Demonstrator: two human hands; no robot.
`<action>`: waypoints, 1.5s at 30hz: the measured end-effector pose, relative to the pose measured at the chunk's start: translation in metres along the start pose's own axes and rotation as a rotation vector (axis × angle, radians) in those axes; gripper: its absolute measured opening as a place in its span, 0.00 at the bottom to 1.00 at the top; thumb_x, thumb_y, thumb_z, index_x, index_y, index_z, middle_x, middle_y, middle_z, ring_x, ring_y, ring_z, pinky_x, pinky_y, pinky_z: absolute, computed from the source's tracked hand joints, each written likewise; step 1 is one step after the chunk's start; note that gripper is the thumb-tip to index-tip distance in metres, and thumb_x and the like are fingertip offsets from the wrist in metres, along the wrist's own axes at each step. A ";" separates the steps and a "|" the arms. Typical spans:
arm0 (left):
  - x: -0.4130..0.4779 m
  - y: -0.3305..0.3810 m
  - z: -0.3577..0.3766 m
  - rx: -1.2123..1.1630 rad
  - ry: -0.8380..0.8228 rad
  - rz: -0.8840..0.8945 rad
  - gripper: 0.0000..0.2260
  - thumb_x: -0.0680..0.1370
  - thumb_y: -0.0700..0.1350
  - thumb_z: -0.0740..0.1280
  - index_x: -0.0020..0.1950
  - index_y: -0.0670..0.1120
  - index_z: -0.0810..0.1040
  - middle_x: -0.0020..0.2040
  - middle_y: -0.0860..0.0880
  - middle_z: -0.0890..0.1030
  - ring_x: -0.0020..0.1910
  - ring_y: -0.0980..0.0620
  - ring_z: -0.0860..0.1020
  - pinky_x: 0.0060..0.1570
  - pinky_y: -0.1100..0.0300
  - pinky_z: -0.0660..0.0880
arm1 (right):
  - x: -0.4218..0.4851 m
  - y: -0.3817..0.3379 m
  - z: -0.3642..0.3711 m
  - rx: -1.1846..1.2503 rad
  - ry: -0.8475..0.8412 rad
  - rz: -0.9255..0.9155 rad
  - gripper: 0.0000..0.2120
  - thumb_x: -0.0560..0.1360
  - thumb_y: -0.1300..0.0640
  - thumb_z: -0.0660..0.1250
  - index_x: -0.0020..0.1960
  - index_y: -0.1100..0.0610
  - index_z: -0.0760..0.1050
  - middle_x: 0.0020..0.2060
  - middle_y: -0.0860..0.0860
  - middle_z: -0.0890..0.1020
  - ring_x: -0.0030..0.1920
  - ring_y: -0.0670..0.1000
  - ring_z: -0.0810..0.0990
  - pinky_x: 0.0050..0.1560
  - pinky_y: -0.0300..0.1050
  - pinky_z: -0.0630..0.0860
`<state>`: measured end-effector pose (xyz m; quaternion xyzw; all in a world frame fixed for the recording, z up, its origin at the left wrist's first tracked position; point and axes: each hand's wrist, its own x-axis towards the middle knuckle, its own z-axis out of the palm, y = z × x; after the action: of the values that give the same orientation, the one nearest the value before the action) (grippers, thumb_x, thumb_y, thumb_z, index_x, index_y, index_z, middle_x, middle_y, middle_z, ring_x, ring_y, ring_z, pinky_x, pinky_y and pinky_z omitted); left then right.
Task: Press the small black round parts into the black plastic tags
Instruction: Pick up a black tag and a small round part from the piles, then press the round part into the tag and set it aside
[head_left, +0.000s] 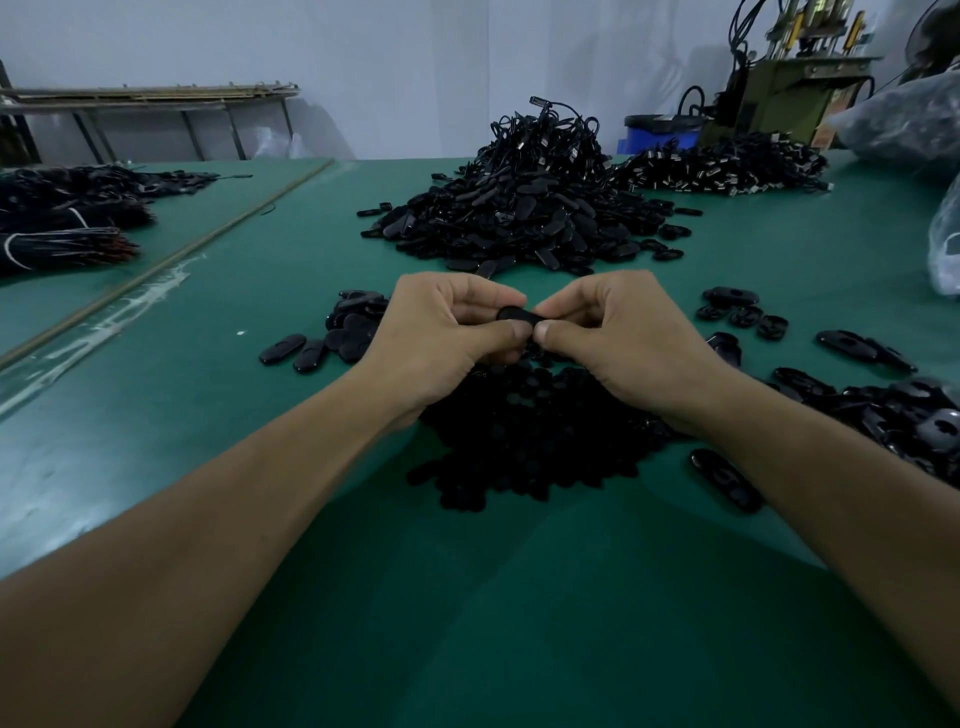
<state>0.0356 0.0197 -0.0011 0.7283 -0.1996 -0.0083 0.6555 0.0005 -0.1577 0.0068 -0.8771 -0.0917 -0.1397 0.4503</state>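
There is a single view, taken from the person's head, looking forward and down across the green felt-covered tabletop (208, 415). Both bare forearms enter from the bottom corners and meet close to the lens, just below the picture's middle. The wide-angle lens bends the tabletop's left seam. The far edge of the tabletop lies high in the picture, with the pale grey wall (389, 62) behind it.

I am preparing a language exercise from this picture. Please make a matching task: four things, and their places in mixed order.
Things:
1. black tag
2. big tag pile
3. small round parts
4. blue container

Places:
A. behind the table, far right
B. under the wrists
C. pinched between both hands
D. middle of the table, beyond the hands

Pairs: 1-C, 2-D, 3-B, 4-A
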 end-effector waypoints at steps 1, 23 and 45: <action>0.000 0.000 0.000 0.003 0.001 0.000 0.08 0.73 0.32 0.75 0.48 0.43 0.83 0.42 0.44 0.87 0.37 0.51 0.85 0.40 0.63 0.81 | 0.000 -0.001 0.000 -0.008 -0.001 0.006 0.05 0.76 0.56 0.72 0.45 0.47 0.80 0.38 0.43 0.83 0.38 0.37 0.80 0.43 0.34 0.75; 0.010 -0.008 -0.033 0.411 0.482 0.094 0.06 0.77 0.42 0.74 0.52 0.51 0.84 0.41 0.57 0.83 0.37 0.58 0.83 0.47 0.64 0.81 | -0.003 0.010 -0.013 -0.729 -0.034 0.133 0.14 0.81 0.49 0.61 0.54 0.53 0.83 0.51 0.54 0.84 0.56 0.60 0.78 0.59 0.56 0.76; -0.001 -0.002 -0.003 0.366 0.163 0.222 0.03 0.78 0.48 0.73 0.50 0.53 0.85 0.43 0.55 0.85 0.43 0.60 0.83 0.44 0.65 0.79 | -0.001 0.003 -0.001 -0.229 0.043 -0.078 0.10 0.82 0.55 0.61 0.45 0.53 0.79 0.36 0.43 0.81 0.34 0.37 0.77 0.35 0.30 0.70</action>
<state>0.0356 0.0232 -0.0029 0.8070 -0.2233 0.1592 0.5231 0.0008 -0.1603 0.0047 -0.9154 -0.0998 -0.1853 0.3432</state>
